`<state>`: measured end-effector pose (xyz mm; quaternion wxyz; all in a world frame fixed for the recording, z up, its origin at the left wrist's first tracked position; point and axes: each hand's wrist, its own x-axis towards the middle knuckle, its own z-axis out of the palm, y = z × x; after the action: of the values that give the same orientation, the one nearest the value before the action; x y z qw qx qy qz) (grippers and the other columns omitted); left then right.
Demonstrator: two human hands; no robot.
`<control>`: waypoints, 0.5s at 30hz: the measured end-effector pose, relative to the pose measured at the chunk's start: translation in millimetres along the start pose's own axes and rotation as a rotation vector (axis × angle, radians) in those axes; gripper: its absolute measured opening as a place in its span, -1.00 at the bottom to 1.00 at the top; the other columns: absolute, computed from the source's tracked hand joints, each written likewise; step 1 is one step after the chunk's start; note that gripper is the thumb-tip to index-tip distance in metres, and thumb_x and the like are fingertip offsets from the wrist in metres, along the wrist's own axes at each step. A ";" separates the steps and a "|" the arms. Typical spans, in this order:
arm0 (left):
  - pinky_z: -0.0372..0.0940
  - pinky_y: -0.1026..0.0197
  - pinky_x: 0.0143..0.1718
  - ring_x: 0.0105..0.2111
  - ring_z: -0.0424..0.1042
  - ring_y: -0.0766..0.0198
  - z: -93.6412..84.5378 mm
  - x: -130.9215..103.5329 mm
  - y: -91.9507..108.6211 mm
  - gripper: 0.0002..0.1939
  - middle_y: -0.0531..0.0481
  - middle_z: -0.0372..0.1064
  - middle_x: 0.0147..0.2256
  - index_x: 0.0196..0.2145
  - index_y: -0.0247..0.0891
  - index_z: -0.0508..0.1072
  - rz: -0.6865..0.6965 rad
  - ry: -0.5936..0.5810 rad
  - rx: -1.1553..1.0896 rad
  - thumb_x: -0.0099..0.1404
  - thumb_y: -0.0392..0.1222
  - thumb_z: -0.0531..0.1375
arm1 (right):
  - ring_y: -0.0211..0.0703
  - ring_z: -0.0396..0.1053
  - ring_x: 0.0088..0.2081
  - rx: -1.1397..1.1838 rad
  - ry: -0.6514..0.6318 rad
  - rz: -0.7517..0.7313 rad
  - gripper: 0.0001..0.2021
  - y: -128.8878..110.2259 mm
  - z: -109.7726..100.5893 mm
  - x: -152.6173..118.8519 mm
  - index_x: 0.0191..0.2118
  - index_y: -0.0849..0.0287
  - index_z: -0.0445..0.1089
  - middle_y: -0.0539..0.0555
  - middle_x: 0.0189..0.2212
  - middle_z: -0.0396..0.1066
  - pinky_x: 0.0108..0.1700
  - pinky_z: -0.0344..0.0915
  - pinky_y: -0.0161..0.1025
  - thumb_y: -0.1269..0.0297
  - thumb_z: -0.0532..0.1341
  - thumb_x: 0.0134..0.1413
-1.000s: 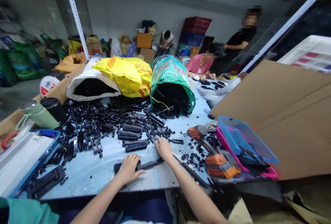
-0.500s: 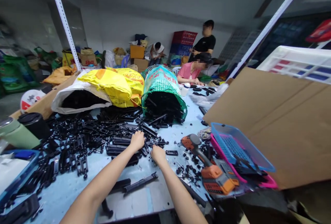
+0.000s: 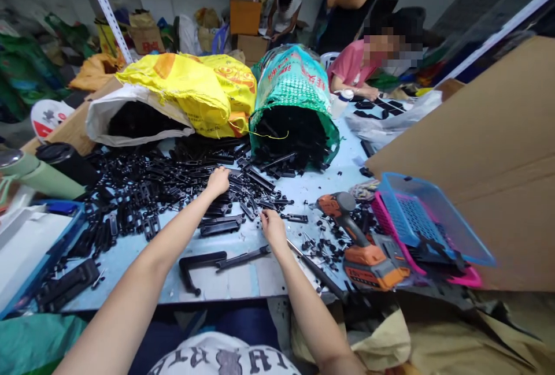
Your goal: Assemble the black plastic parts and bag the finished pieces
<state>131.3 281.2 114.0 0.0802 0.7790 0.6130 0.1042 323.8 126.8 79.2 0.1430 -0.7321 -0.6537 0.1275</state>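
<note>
My left hand (image 3: 219, 181) reaches into the heap of black plastic parts (image 3: 165, 175), its fingers curled closed at the heap's right side. Whatever lies in those fingers is too small or hidden to make out. Nearer to me, my right hand (image 3: 273, 227) is pinched closed beside some loose black pieces; its fingertips hide what they hold, if anything. Just below it a long black bar (image 3: 243, 259) lies on the blue tabletop, next to an angled black handle-like part (image 3: 202, 260). A metal rod with a black grip (image 3: 318, 274) lies by my right forearm.
An orange-and-black cordless power driver (image 3: 362, 242) lies on the right among small black knobs with screws. Beyond it are a blue basket (image 3: 437, 213) and a cardboard sheet (image 3: 481, 173). A green woven sack (image 3: 295, 83) and a yellow sack (image 3: 173, 83) stand behind the heap. Co-workers sit farther back.
The view has tipped downward, showing the table's front edge. My hands have moved farther apart, the left one going leftward over the heap.
</note>
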 end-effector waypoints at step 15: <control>0.10 0.10 -0.08 -0.07 0.25 0.08 3.4 16.5 51.8 -0.71 -0.29 0.35 -0.14 -0.16 -0.41 0.38 0.015 0.037 0.007 0.28 -0.39 -0.09 | -0.09 0.27 -0.20 -0.032 0.139 -0.219 -0.79 10.9 19.7 -31.2 -0.27 0.20 0.39 0.16 -0.28 0.36 -0.19 0.18 -0.23 0.29 0.03 0.20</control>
<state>184.5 285.0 124.9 0.0651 0.7818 0.6090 0.1171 323.0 95.6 56.8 0.1893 -0.6655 -0.7203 0.0493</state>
